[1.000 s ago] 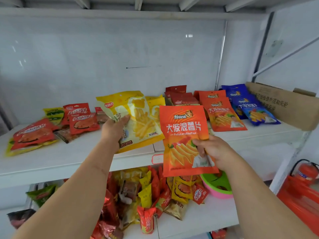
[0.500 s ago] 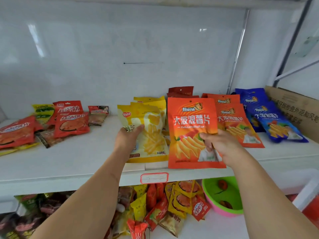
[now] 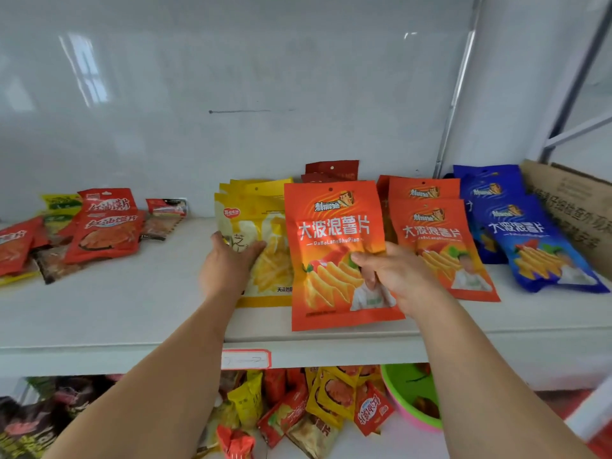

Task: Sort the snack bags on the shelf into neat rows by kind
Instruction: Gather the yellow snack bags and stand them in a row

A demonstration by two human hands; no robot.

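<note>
My right hand (image 3: 394, 276) grips an orange chip bag (image 3: 334, 246) by its right edge, holding it upright just above the white shelf (image 3: 132, 313). My left hand (image 3: 228, 266) holds a yellow fries bag (image 3: 265, 253) that lies flat on the shelf on top of other yellow bags. To the right lie a row of orange chip bags (image 3: 433, 240) and a row of blue chip bags (image 3: 526, 240). Dark red bags (image 3: 331, 168) stand behind the held orange bag, mostly hidden.
A loose heap of red and green snack packs (image 3: 99, 226) lies at the shelf's left. A cardboard box (image 3: 573, 207) sits at the far right. The lower shelf holds mixed small packs (image 3: 298, 409) and a green and pink bowl (image 3: 410, 399).
Both hands have lowered their bags toward the shelf. The yellow bag now rests on the yellow stack, and the orange bag has come down beside the orange row. The camera has moved closer.
</note>
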